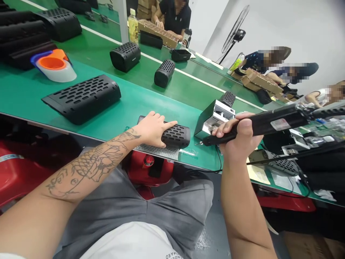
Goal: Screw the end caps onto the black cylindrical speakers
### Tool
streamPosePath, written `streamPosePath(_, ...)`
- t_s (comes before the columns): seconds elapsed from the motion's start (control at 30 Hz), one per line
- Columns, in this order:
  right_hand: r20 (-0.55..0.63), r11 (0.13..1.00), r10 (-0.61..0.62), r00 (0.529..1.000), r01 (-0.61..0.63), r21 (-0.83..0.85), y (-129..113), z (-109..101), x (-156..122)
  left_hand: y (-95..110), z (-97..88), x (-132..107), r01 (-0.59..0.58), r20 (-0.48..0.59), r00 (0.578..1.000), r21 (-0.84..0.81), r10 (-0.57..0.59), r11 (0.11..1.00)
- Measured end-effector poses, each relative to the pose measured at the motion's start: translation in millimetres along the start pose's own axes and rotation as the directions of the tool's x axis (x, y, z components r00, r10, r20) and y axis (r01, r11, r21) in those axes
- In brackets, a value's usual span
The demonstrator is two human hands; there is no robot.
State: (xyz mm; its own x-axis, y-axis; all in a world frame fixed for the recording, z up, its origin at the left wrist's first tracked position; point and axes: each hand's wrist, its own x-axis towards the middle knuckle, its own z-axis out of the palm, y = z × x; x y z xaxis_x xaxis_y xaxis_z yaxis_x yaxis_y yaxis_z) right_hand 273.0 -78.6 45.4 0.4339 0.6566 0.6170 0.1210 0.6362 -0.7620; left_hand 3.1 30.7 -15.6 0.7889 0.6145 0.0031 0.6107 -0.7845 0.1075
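Observation:
My left hand (pixel 153 128) grips a black perforated housing (pixel 178 136) that lies on clear bubble wrap (pixel 159 151) at the table's near edge. Its thumb is on the near side and the index finger stretches across the top. My right hand (pixel 239 135) is wrapped round a black electric screwdriver (pixel 269 122), held sideways with its bit pointing left. Beside the bit stands a black and silver screw feeder (pixel 215 115). Whether a screw sits on the bit is too small to tell.
A larger perforated black shell (pixel 83 95) and a tape roll with an orange core (pixel 54 66) lie to the left. Several black housings (pixel 125 57) stand along the green conveyor belt (pixel 145 75). A red stool (pixel 149 167) is under the table. Other people work across the line.

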Motion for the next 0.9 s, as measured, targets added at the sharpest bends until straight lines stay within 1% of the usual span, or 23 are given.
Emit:
streamPosePath(0.1, 0.086, 1.0, 0.0, 0.996, -0.003, 0.03, -5.0, 23.0, -9.7, 0.7, -0.7, 1.1, 0.023, 0.007, 1.0, -0.01, -0.023, 1.0)
streamPosePath(0.17, 0.116, 1.0, 0.01, 0.993, -0.012, 0.018, -0.6, 32.0, -11.5, 1.9, -0.7, 0.7, 0.028, 0.003, 1.0, -0.024, -0.028, 0.999)
streamPosePath(0.23, 0.14, 0.999, 0.04, 0.989, -0.041, 0.004, 7.1, 36.8, -11.6, 2.7, -0.6, 0.0, 0.023, -0.004, 1.0, -0.032, -0.023, 0.999)
streamPosePath(0.43, 0.194, 0.992, 0.119, 0.974, -0.126, 0.026, 26.3, 38.7, -15.3, 4.2, -2.3, -0.2, 0.024, 0.005, 1.0, -0.038, -0.024, 0.999)
streamPosePath(0.6, 0.262, 0.99, 0.127, 0.957, -0.14, 0.03, 28.4, 36.5, -18.1, 4.2, -2.3, 1.3, 0.047, 0.017, 0.999, -0.088, -0.045, 0.995)
streamPosePath(0.77, 0.34, 0.988, 0.134, 0.931, -0.153, 0.031, 29.0, 36.7, -16.4, 3.7, -2.1, 1.6, 0.046, 0.04, 0.998, -0.07, -0.044, 0.996)
streamPosePath(0.9, 0.357, 0.986, 0.142, 0.923, -0.164, 0.032, 30.8, 36.8, -15.7, 4.9, -3.4, 1.2, 0.056, 0.041, 0.998, -0.085, -0.053, 0.995)
